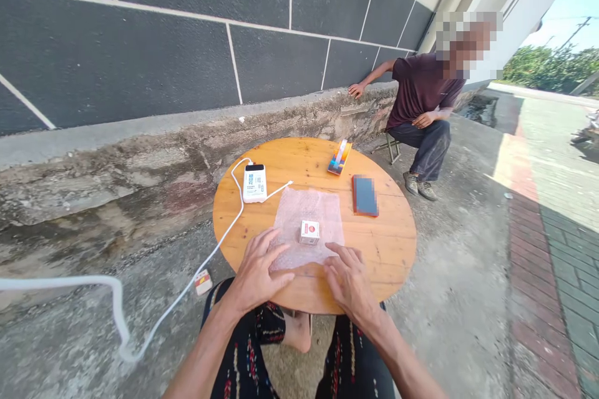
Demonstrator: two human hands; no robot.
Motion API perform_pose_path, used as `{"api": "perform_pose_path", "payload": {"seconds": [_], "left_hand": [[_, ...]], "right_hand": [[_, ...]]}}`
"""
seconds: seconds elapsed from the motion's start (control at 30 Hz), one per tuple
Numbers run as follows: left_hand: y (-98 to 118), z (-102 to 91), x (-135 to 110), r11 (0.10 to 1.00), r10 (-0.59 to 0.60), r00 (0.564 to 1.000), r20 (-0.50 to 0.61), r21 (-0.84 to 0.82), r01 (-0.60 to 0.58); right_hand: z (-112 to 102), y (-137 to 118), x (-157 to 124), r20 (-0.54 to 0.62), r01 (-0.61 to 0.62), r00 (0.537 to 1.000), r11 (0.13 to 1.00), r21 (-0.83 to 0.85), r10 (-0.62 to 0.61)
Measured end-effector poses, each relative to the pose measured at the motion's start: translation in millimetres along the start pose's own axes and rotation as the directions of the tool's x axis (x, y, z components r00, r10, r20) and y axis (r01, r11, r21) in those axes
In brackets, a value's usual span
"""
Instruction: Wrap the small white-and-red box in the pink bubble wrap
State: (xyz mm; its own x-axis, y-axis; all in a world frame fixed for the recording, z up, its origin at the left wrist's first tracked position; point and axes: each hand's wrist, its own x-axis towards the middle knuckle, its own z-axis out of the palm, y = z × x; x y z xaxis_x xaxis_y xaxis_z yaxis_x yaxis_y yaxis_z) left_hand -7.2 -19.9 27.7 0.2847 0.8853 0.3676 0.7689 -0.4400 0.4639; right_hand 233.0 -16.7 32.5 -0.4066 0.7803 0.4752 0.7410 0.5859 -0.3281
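Note:
A sheet of bubble wrap [304, 212] lies flat on the round wooden table [388, 243]. A small white box with a red mark [309, 232] stands on the sheet near its front edge. My left hand [258, 271] rests with fingers spread on the sheet's front left corner. My right hand [349, 280] lies flat at the sheet's front right corner, fingers stretched toward the box. Neither hand holds anything.
On the table are a white power bank [254, 183] with a white cable [187, 290] running off to the left, a colourful packet [339, 157] and a dark blue phone [364, 195]. A person [423, 112] sits on a stool beyond the table by the dark wall. A small box [203, 282] lies on the ground.

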Motion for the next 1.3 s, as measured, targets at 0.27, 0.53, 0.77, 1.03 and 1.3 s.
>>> {"api": "perform_pose_path", "payload": {"seconds": [0.27,0.53,0.77,1.03,1.3], "left_hand": [[14,7.0,39,0.995,0.099,0.989,-0.108,0.04,-0.095],[20,11.3,73,0.978,-0.131,0.99,-0.054,-0.173,0.12],[19,19.0,87,0.913,-0.267,0.963,0.033,-0.31,0.264],[17,22.1,91,0.878,-0.343,0.939,0.032,-0.346,0.332],[18,23.3,91,0.847,-0.383,0.924,0.027,-0.39,0.362]], "right_hand": [[-7,14,35,-0.083,-0.039,0.996,0.998,0.05,0.043],[0,32,61,-0.076,-0.083,0.993,0.988,0.13,0.093],[10,48,69,-0.051,-0.145,0.987,0.975,0.166,0.155],[21,59,69,-0.007,-0.183,0.982,0.969,0.168,0.187],[21,56,70,-0.009,-0.204,0.978,0.962,0.18,0.209]]}}
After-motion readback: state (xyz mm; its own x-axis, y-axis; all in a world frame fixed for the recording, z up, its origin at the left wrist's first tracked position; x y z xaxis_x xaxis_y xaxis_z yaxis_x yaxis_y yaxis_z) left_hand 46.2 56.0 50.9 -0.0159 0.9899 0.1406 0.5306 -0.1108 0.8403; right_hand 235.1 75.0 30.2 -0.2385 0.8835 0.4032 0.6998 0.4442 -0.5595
